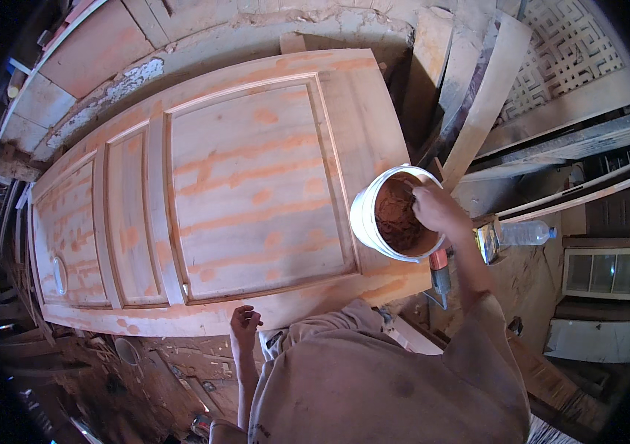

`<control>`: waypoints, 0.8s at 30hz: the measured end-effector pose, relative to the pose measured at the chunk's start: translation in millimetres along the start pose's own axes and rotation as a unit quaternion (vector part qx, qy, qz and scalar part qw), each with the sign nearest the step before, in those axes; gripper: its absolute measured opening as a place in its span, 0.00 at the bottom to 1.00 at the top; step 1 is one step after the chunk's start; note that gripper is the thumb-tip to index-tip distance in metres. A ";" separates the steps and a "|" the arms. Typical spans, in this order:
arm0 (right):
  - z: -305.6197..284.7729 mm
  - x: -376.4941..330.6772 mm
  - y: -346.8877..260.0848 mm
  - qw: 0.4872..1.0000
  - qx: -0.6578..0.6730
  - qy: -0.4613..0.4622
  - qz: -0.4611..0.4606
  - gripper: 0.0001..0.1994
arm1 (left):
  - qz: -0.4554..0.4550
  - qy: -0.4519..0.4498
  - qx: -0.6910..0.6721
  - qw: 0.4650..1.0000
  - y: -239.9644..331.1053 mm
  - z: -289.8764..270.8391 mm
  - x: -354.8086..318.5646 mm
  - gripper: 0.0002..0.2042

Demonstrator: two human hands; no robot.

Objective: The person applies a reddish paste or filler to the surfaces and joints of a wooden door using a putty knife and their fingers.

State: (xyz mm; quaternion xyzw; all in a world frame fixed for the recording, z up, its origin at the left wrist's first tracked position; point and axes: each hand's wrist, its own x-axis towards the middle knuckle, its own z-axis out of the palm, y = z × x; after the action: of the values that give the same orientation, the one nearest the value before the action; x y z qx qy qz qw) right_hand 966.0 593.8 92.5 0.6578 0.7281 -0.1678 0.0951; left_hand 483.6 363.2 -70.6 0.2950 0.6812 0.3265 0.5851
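Note:
A panelled wooden door [252,192] lies flat before me, with orange-brown smears in bands across its panels. On its right end stands a white bucket [364,214], which holds a reddish-brown paste [395,214]. My right hand [437,209] reaches over the bucket's right rim, fingers closed and down by the paste; whatever they grip is hidden. Beside the door's near edge is my left hand [245,320], its fingers loosely bent and apart, with nothing visible in them. At the door's far left lies a pale-rimmed oval piece [59,275].
Right of the bucket are a red and grey tool [440,275], a small yellowish box [487,243] and a clear plastic bottle [526,233]. Planks [489,96] lean at the back right, near a patterned lattice panel [563,55]. Wood scraps litter the ground at lower left.

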 end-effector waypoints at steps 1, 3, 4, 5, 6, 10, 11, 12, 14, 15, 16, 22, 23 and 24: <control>6.7 9.6 -3.1 0.999 -0.036 -0.005 -0.014 0.11 | 0.013 -0.005 -0.005 1.000 0.3 0.6 2.5 0.18; 9.2 18.4 -6.7 0.998 -0.060 -0.025 -0.025 0.11 | 0.037 -0.009 -0.017 0.999 -0.4 -0.1 4.7 0.17; 8.4 20.4 -8.2 0.998 -0.048 -0.039 -0.021 0.11 | 0.046 0.003 -0.013 0.999 -2.5 -1.6 5.1 0.17; 6.9 20.7 -9.4 0.998 -0.038 -0.055 -0.016 0.11 | 0.054 0.014 -0.009 0.998 -5.0 -3.0 6.0 0.16; 2.1 17.2 -8.8 0.998 -0.021 -0.052 -0.033 0.11 | 0.061 0.024 -0.006 0.998 -8.0 -3.9 7.3 0.16; -33.1 0.0 -3.2 0.990 0.065 -0.082 -0.090 0.12 | 0.072 0.037 -0.032 0.996 -14.6 -14.5 0.7 0.15; -43.6 -4.0 0.4 0.987 0.087 -0.099 -0.094 0.12 | 0.067 0.035 -0.032 0.997 -15.2 -16.2 -0.1 0.15; -51.9 -5.8 2.7 0.987 0.084 -0.110 -0.086 0.12 | 0.062 0.034 -0.032 0.997 -15.8 -17.7 -1.5 0.15; -47.0 -1.9 3.5 0.996 0.028 -0.056 -0.057 0.11 | 0.056 0.028 -0.047 0.997 -16.7 -15.4 0.7 0.15; -40.9 2.3 3.7 0.999 0.000 -0.029 -0.042 0.11 | 0.053 0.026 -0.054 0.997 -16.8 -14.4 1.3 0.15; -28.3 13.7 -3.8 0.999 -0.035 -0.036 -0.014 0.11 | 0.049 0.028 -0.054 0.997 -14.8 -16.5 -1.9 0.15; 0.8 32.1 -27.3 0.989 -0.113 -0.095 -0.033 0.12 | 0.075 0.020 -0.071 0.994 -5.1 -12.2 -1.6 0.14; -0.7 27.5 -22.5 0.993 -0.070 -0.076 -0.059 0.12 | 0.082 0.023 -0.083 0.993 -6.8 -14.0 -1.6 0.13; -3.7 20.4 -8.8 0.994 -0.027 -0.056 -0.085 0.12 | 0.089 0.025 -0.096 0.991 -8.7 -15.4 -1.6 0.13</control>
State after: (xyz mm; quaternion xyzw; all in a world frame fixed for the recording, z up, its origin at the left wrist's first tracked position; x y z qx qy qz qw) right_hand 955.2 613.4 89.6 0.5803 0.7790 -0.1925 0.1391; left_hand 468.4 355.1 -74.9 0.2886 0.6322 0.4482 0.5622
